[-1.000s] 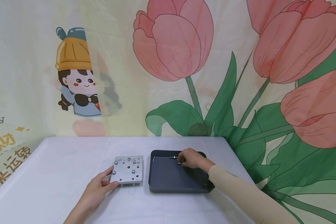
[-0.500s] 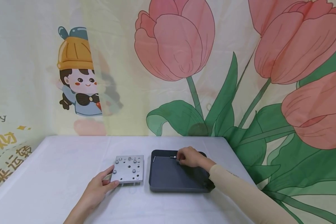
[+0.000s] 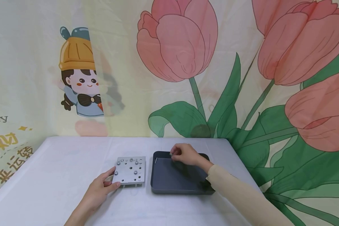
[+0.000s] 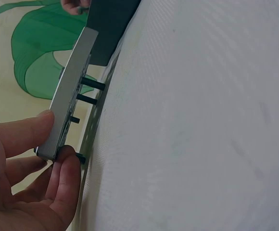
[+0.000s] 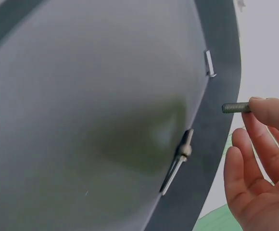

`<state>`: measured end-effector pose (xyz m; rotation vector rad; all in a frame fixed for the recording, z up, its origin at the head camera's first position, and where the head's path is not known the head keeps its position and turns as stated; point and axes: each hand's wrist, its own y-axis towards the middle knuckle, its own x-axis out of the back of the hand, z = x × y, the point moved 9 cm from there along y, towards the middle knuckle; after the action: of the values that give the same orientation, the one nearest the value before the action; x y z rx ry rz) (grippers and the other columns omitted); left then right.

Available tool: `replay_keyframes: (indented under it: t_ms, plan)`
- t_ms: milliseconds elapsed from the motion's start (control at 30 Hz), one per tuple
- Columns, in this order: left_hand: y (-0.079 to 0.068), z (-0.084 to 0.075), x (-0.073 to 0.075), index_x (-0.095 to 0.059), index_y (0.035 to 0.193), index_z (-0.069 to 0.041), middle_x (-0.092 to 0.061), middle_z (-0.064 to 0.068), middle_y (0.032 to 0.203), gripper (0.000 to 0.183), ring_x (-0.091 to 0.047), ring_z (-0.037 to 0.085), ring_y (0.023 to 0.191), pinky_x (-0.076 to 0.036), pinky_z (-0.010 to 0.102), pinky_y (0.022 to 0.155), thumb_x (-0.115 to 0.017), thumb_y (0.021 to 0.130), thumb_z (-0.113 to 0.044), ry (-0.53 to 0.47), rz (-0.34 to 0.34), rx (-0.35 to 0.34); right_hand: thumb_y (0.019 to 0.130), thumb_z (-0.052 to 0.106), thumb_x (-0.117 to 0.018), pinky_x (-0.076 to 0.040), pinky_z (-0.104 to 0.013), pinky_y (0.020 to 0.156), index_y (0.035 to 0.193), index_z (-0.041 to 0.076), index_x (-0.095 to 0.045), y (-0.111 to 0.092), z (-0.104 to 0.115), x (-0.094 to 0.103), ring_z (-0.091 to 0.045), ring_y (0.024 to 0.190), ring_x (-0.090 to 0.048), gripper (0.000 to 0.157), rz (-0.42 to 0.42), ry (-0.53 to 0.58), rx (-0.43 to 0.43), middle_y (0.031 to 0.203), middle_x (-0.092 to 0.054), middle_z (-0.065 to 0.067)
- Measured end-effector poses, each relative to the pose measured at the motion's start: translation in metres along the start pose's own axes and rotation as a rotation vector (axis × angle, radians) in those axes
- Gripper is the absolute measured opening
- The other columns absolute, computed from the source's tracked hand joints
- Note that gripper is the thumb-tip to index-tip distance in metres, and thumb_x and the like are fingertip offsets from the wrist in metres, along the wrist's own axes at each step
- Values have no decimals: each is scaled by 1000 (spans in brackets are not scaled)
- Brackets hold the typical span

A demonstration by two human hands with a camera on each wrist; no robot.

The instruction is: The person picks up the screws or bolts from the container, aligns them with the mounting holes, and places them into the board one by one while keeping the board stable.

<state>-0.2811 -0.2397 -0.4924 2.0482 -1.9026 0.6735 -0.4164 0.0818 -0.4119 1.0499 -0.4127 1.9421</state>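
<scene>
Near the tray's rim [image 3: 161, 154], bolt [image 5: 231, 108] pinched in right fingers [image 5: 266, 150]; plate [image 3: 126, 174] edge in left [image 4: 69, 182].

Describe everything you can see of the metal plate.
The metal plate looks silver-grey, flat and roughly square, with several holes. Round-headed bolts sit in its top face; dark-looking shanks stick out beneath. It is roughly level over the white tabletop, left of the dark tray and apart from it, its left side pinched in the left grip. Whether the shanks touch the tabletop is unclear.
</scene>
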Motion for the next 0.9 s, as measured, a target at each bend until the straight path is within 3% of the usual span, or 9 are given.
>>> replay_keyframes:
  t_ms: [467, 900]
  plan:
    - [-1, 0, 0, -39, 165, -12, -44, 24, 162, 82, -58, 32, 123, -50, 33, 88, -81, 96, -27, 4, 0, 3, 98, 13, -79, -55, -31, 83, 111, 13, -74, 18, 25, -11, -11, 90, -68, 15, -48, 190, -38, 98, -74, 4]
    - [0, 3, 0, -39, 165, -14, -42, 25, 163, 82, -58, 33, 125, -51, 33, 88, -81, 96, -29, -3, -1, 9, 97, 14, -79, -54, -28, 79, 114, 14, -74, 45, 50, -31, -12, 91, -67, 17, -94, 298, -38, 98, -75, 3]
